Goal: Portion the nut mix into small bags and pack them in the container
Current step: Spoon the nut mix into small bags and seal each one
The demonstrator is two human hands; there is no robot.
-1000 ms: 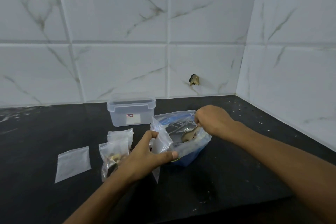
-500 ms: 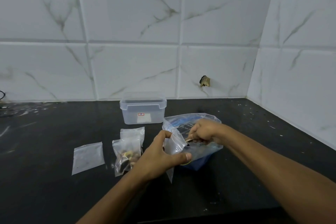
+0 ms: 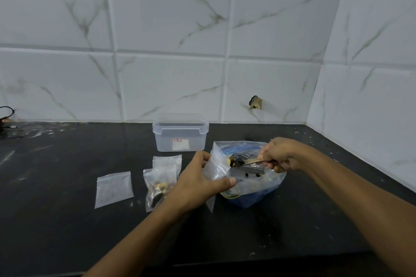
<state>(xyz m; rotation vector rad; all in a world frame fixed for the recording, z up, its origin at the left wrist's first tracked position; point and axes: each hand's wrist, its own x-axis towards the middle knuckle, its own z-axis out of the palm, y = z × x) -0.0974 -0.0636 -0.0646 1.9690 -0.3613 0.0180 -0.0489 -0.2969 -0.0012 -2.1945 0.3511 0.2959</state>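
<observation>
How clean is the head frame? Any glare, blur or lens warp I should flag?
Head view: wide-angle warp bows the tile lines; glare streaks on the glossy tiles at the top edge; light is flat and dim, with no hard shadows on the black counter; left hand, small bag and spoon look soft; the nut mix on the spoon is hard to resolve.

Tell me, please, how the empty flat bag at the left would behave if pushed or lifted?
The empty small bag looks like thin film lying flat, so it would likely flop. With nothing visible inside, it is probably very light and may slide on the smooth dark counter.
</observation>
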